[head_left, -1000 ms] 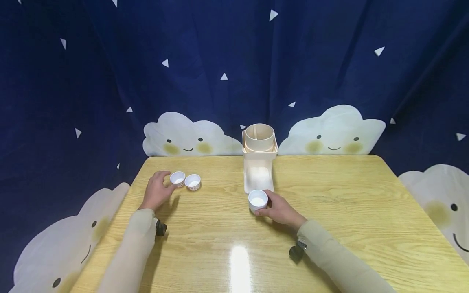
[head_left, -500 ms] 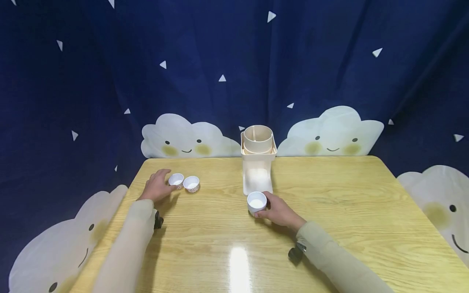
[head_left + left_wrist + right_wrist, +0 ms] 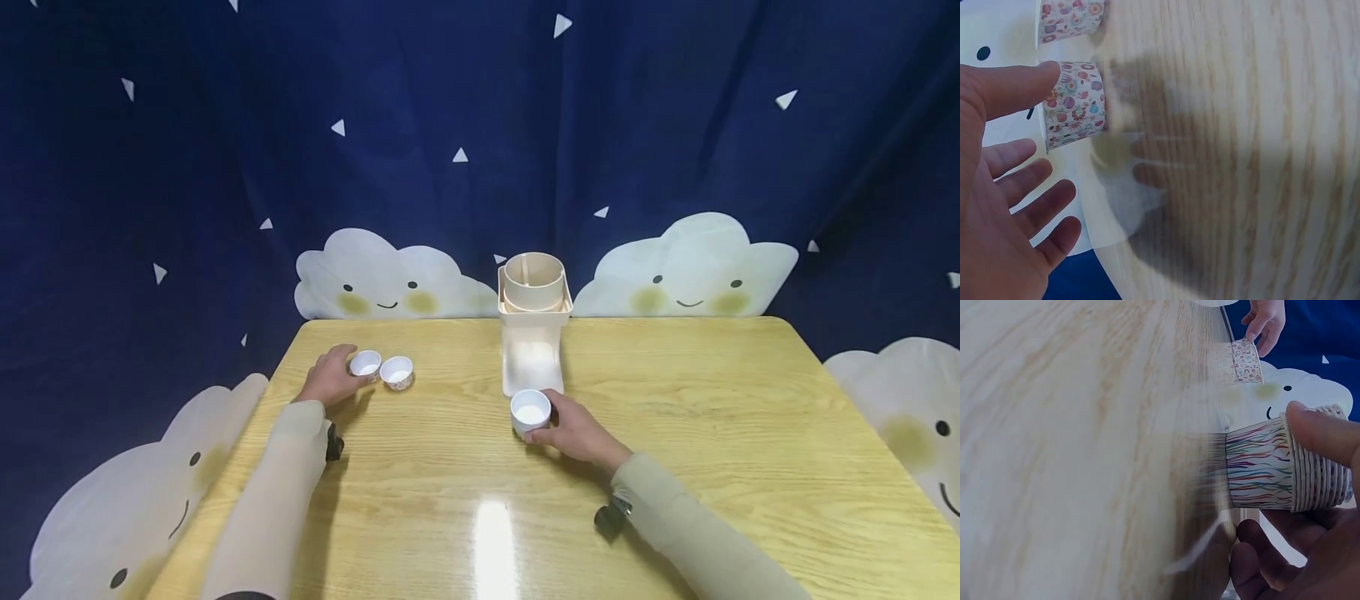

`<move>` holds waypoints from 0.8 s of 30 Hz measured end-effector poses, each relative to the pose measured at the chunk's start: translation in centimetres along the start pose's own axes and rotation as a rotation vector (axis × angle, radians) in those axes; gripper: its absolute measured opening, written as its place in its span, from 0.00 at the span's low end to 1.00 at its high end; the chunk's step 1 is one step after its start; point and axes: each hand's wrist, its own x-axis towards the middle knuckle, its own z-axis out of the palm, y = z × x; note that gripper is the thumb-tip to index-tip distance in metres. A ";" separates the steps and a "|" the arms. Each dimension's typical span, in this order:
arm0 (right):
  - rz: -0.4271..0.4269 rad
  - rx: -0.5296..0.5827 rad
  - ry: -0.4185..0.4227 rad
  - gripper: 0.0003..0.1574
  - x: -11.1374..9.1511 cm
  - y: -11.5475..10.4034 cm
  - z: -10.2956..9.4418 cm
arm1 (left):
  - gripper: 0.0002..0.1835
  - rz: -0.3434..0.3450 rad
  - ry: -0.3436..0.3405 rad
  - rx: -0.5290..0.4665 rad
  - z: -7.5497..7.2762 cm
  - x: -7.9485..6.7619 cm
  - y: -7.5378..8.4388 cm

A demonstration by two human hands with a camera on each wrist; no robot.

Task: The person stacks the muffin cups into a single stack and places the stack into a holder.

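Note:
In the head view my right hand [image 3: 577, 429] grips a stack of nested paper cups [image 3: 529, 414] in front of the beige stand. The right wrist view shows that stack [image 3: 1260, 465] with several rims tucked together, the lowest cup streaked in colours, its base at the tabletop; thumb and fingers are round the rims. My left hand [image 3: 332, 377] is spread about the left one of two small paper cups [image 3: 366, 364]. In the left wrist view its thumb [image 3: 1029, 87] overlaps this flower-printed cup [image 3: 1075, 106], and the other fingers lie loosely extended past the rim.
A second flower-printed cup [image 3: 397, 372] stands just right of the first. The beige stand [image 3: 531, 354] with a round tube [image 3: 534, 283] on top is at the table's back edge. Behind the wooden table [image 3: 675, 400] hangs a dark blue curtain [image 3: 420, 100] with clouds.
My left hand has moved slightly forward and right, closer around the left cup. The right hand keeps its grip on the cup stack in the same place. The head view shifts a little.

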 end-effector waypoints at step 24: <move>0.002 -0.002 -0.006 0.40 0.0 0.1 0.1 | 0.36 0.017 0.059 -0.196 1.7 0.3 -1.0</move>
